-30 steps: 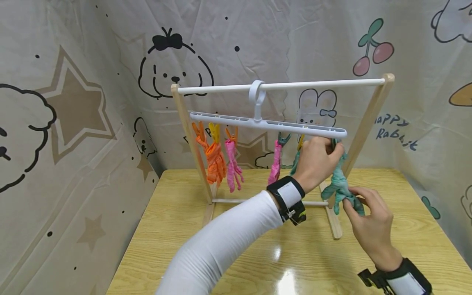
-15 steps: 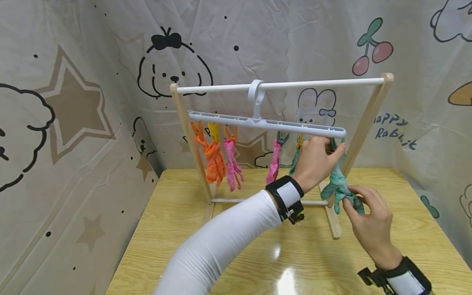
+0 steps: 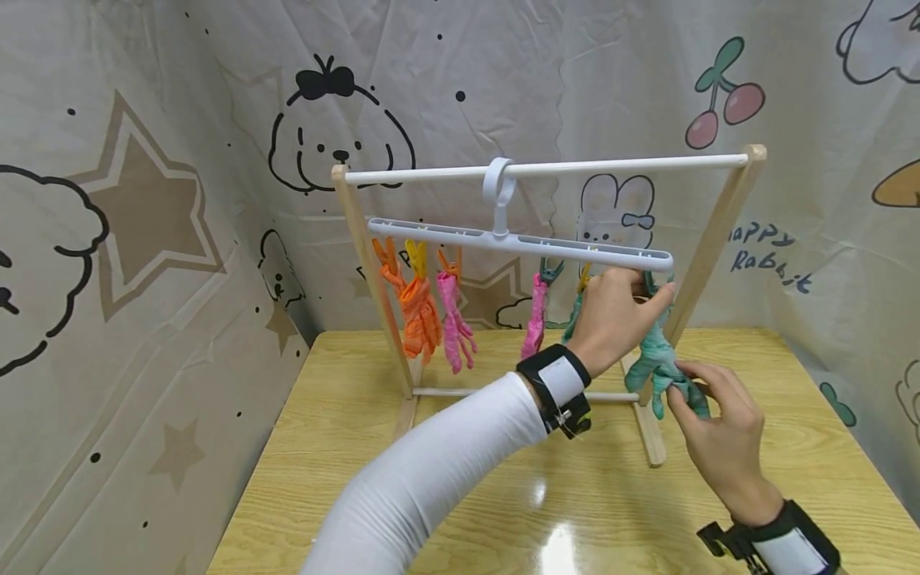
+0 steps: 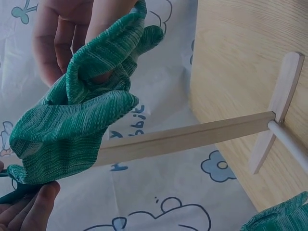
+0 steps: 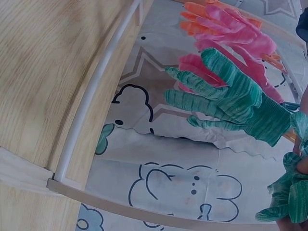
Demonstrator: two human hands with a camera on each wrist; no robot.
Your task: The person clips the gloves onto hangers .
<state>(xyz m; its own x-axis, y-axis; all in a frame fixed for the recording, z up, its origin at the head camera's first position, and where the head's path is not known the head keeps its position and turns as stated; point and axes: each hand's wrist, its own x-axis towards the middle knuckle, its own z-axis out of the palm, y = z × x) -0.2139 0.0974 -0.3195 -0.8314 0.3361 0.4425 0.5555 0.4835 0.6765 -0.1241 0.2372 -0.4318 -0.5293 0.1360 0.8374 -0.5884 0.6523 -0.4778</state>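
Observation:
A green knitted glove point(image 3: 656, 351) hangs near the right end of the white hanger bar point(image 3: 460, 234). My left hand point(image 3: 614, 315) is at its cuff, just under the bar, pinching a dark green clothespin point(image 4: 15, 192). Lower down, my right hand point(image 3: 726, 435) pinches the fingers of that same glove between thumb and fingertips. Another green glove point(image 5: 231, 98) hangs beside it, mostly behind my left hand in the head view, with a yellow clothespin point(image 3: 584, 276) above. Whether the dark green clothespin bites the cuff is hard to tell.
Pink gloves point(image 3: 453, 323) and orange gloves point(image 3: 420, 319) hang from clothespins farther left. The hanger's hook point(image 3: 500, 188) loops over the white top rod point(image 3: 618, 166) of a wooden rack point(image 3: 719, 231). The rack stands on a wood-grain table point(image 3: 345, 479), with printed cloth point(image 3: 180, 359) behind.
Both hands keep their grips in nearly the same place. The held green glove has shifted very slightly left.

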